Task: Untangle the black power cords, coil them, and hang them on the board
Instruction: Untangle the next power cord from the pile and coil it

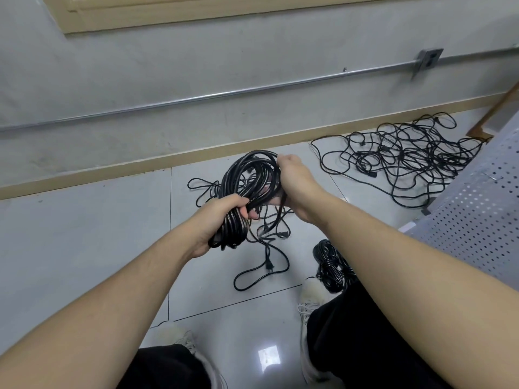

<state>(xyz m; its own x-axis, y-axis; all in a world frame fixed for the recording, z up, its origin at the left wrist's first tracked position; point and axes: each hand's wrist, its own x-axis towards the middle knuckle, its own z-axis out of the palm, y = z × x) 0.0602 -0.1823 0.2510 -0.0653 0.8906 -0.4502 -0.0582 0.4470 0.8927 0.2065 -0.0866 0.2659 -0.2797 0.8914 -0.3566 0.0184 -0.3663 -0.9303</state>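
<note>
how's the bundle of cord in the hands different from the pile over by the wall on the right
The coil in the hands is gathered into tight overlapping loops; the tangled pile sprawls in loose, crossing strands.

The coil is off the floor, gripped by the left hand low down and the right hand near its top; the pile lies untouched on the floor tiles near the baseboard.

Both are thin black power cord.

Black cords (247, 178); pale grey floor tiles (84, 234); tan baseboard (112, 172); white-dotted panel (477, 197).
</note>
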